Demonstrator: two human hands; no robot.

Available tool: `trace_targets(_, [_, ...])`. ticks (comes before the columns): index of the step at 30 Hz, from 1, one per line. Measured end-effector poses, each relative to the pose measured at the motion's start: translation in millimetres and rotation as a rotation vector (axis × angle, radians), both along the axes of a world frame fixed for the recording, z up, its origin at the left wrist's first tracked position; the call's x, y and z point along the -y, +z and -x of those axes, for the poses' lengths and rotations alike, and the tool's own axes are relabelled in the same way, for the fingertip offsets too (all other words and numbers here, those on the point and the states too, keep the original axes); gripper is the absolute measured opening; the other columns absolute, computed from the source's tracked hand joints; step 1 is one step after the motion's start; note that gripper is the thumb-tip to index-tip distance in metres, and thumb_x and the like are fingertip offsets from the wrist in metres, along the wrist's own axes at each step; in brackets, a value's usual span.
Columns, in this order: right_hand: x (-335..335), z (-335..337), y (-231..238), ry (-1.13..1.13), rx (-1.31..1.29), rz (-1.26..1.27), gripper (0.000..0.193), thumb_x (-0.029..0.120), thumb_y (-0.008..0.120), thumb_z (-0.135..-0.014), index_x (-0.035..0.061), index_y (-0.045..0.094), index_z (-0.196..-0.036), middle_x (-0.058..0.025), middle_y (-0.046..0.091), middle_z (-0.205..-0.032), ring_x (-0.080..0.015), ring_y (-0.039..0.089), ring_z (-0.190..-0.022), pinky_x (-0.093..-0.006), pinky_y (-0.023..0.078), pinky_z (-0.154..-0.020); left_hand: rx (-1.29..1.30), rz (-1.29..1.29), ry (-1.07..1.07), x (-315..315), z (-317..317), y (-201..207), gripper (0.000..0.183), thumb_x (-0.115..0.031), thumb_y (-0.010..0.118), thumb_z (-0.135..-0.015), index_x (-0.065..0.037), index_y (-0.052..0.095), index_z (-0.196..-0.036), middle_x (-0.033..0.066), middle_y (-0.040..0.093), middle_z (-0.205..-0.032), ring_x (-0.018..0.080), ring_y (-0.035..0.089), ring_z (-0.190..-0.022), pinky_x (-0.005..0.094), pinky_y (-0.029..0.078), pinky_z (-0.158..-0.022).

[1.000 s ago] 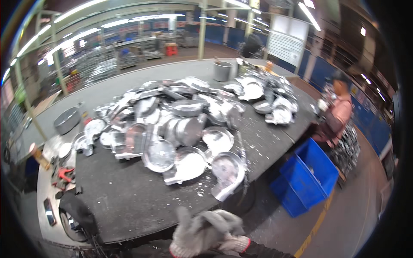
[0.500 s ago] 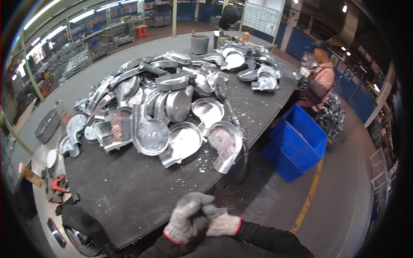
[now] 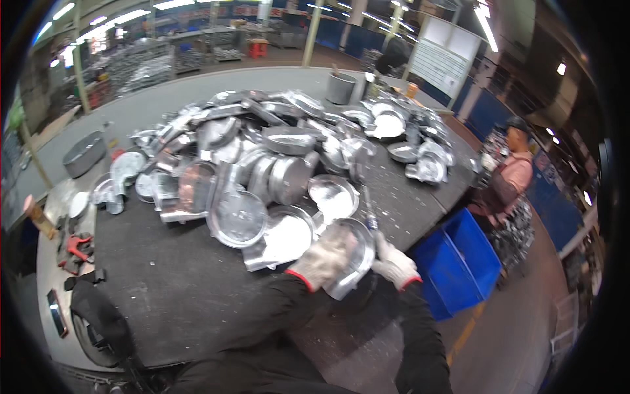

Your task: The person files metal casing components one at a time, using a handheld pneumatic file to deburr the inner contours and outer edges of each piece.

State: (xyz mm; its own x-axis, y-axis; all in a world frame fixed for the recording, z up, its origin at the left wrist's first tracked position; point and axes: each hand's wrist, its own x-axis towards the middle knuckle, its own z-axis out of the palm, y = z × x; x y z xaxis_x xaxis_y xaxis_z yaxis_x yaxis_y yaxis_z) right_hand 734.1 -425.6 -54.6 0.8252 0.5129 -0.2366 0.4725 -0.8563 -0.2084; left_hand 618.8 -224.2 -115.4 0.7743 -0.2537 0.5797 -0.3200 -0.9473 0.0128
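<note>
My left hand [image 3: 323,257], in a whitish knit glove with a red cuff, reaches over the nearest snail-shaped metal housing [image 3: 357,262]. Its fingers are smeared by motion, so their grip on the housing cannot be made out. Just right of that housing, my right hand [image 3: 396,264], gloved alike, closes round the near end of a slender rod-like tool [image 3: 370,211]. The tool lies along the table's right edge, pointing away from me. Beside my left hand is another shiny open housing [image 3: 286,235], with a large heap of housings [image 3: 282,138] behind it.
A blue bin [image 3: 462,262] stands on the floor right of the dark tabletop [image 3: 157,282]. Beyond it a person [image 3: 508,177] handles metal parts. Red-handled pliers [image 3: 80,248] and a phone [image 3: 57,313] lie at left. A grey bucket [image 3: 340,88] stands at the far side.
My hands were together near the table's front edge. They have parted and moved forward, the left to the nearest housing, the right onto the slender tool. The view has shifted.
</note>
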Motion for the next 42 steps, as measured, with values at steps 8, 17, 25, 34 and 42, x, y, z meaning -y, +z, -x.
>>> trace_targets(8, [11.8, -12.2, -37.7, -0.25, 0.182, 0.002, 0.08, 0.045, 0.071, -0.086, 0.0012, 0.04, -0.144, -0.0338, 0.061, -0.128, -0.0417, 0.066, -0.118, -0.0518, 0.054, -0.094, 0.052, 0.09, 0.167, -10.6, 173.4, 29.9, 0.025, -0.022, 0.065, -0.07, -0.013, 0.072, -0.092, 0.0053, 0.061, -0.087, 0.0287, 0.063, -0.096, 0.0541, 0.051, -0.098])
trace_targets(17, [21.4, 54.8, -10.8, -0.486, -0.421, -1.237, 0.04, 0.009, 0.057, -0.087, 0.005, 0.051, -0.127, -0.0011, 0.051, -0.073, -0.0106, 0.054, -0.057, -0.0281, 0.052, -0.045, 0.013, 0.215, 0.832, -51.4, 308.0, -6.8, 0.037, -0.034, 0.087, -0.057, -0.02, 0.072, -0.087, 0.002, 0.065, -0.101, 0.0266, 0.059, -0.115, 0.0602, 0.033, -0.116])
trace_targets(25, [65.9, 184.1, 9.7, -0.091, -0.236, -1.288, 0.084, 0.06, 0.077, -0.088, 0.0024, 0.045, -0.14, -0.005, 0.061, -0.093, -0.0094, 0.059, -0.065, -0.0227, 0.049, -0.051, -0.134, 0.503, 0.765, -101.0, 341.9, -17.5, 0.063, -0.052, 0.088, -0.06, -0.014, 0.071, -0.107, 0.0256, 0.048, -0.153, 0.0532, 0.041, -0.142, 0.0634, 0.038, -0.113])
trace_targets(34, [17.9, 265.7, -31.6, -0.012, -1.148, -0.594, 0.092, 0.006, 0.074, -0.081, -0.0012, 0.029, -0.161, -0.0176, 0.059, -0.138, -0.0227, 0.064, -0.111, -0.038, 0.057, -0.091, -0.037, 0.649, 0.749, -65.4, 340.5, -18.8, 0.061, -0.059, 0.081, -0.069, -0.003, 0.068, -0.092, 0.0395, 0.046, -0.145, 0.0597, 0.048, -0.131, 0.0626, 0.043, -0.106])
trace_targets(42, [28.6, 257.9, -18.2, 0.186, -0.8, -0.176, 0.064, 0.013, 0.065, -0.091, 0.003, 0.047, -0.152, -0.025, 0.065, -0.134, -0.0389, 0.068, -0.12, -0.0408, 0.055, -0.099, -0.079, 0.687, 0.762, -66.2, 339.9, -25.3, 0.059, -0.059, 0.08, -0.071, -0.004, 0.068, -0.087, 0.0421, 0.045, -0.145, 0.0574, 0.056, -0.124, 0.0562, 0.051, -0.099])
